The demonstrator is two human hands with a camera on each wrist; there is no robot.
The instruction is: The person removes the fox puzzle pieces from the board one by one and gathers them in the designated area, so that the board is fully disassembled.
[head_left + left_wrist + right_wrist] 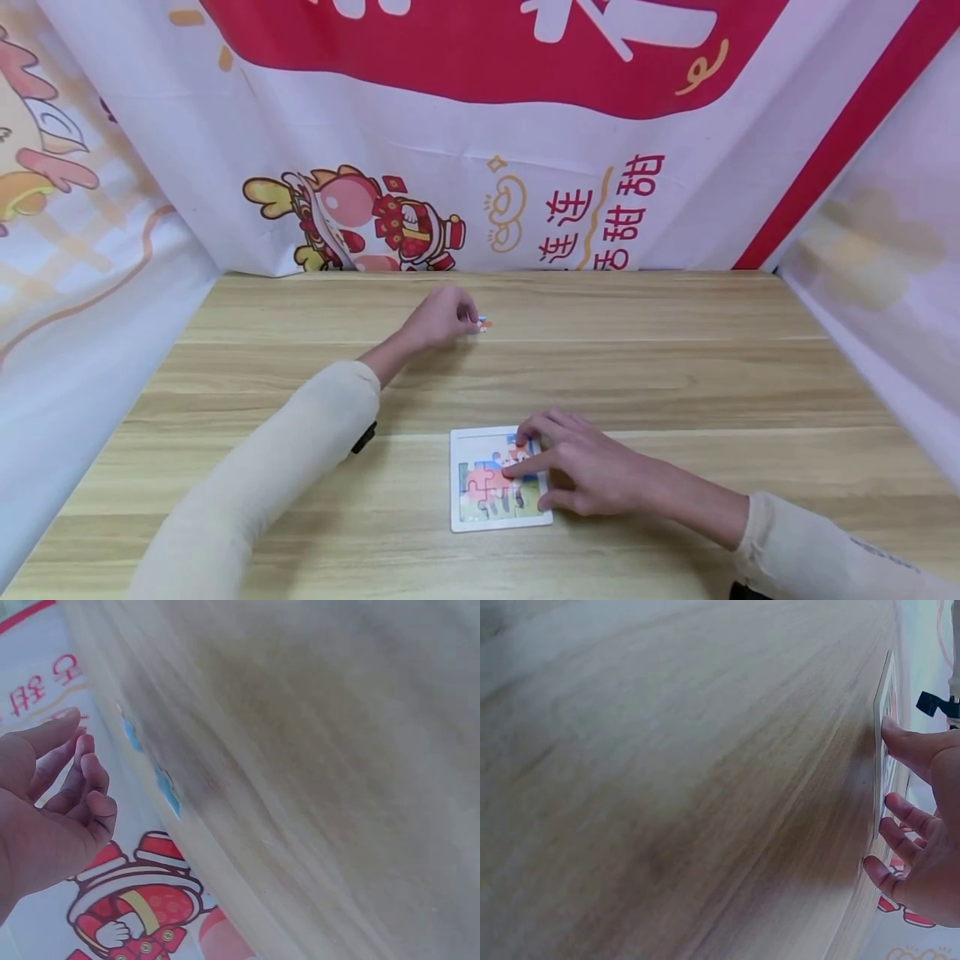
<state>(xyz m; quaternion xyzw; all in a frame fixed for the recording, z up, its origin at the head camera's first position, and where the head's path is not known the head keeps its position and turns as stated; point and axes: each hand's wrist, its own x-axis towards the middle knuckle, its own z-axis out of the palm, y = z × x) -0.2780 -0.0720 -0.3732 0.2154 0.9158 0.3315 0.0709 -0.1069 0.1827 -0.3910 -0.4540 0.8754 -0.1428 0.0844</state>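
Observation:
A jigsaw puzzle in a white-framed tray (pixel 454 500) lies near the front of the table, its lower part filled with pieces of a pink, blue and green picture. Over its right side my right hand (pixel 592 467) spreads its fingers, index fingertip on the picture and thumb at the tray's edge; in the right wrist view the fingers (pixel 904 742) lie along the tray. Farther back, my left hand (pixel 446 317) reaches beside loose puzzle pieces (pixel 483 323). The left wrist view has its fingers loosely bent, with nothing visible between them, near two blue-edged pieces (pixel 168 791) on the wood.
The wooden table (pixel 675 358) runs back to a white and red printed cloth (pixel 480 192) that hangs along its rear edge. More cloth hangs at the left (pixel 90 275) and right (pixel 877 292) sides.

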